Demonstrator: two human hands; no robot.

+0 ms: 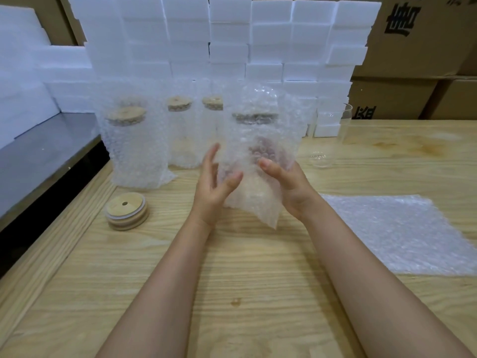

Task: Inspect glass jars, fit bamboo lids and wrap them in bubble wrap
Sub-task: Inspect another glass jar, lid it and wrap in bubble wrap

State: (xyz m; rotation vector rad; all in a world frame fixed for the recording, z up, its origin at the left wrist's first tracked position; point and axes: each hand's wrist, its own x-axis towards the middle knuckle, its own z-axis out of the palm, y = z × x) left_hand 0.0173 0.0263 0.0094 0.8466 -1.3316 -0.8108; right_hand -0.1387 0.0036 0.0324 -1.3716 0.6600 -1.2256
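While only the right hand (pixel 290 188) curls round the bubble-wrapped jar (pixel 254 148), held up over the middle of the table (pixel 245 267), and the left hand (pixel 213 187) lies open-fingered against its side, the loose wrap could slide in that one-handed grip and let the glass drop.

Foam blocks (pixel 232 34) + cardbd boxes (pixel 418 47), rear.

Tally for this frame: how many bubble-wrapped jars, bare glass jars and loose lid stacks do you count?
Bubble-wrapped jars: 4
Bare glass jar: 1
Loose lid stack: 1
Total: 6
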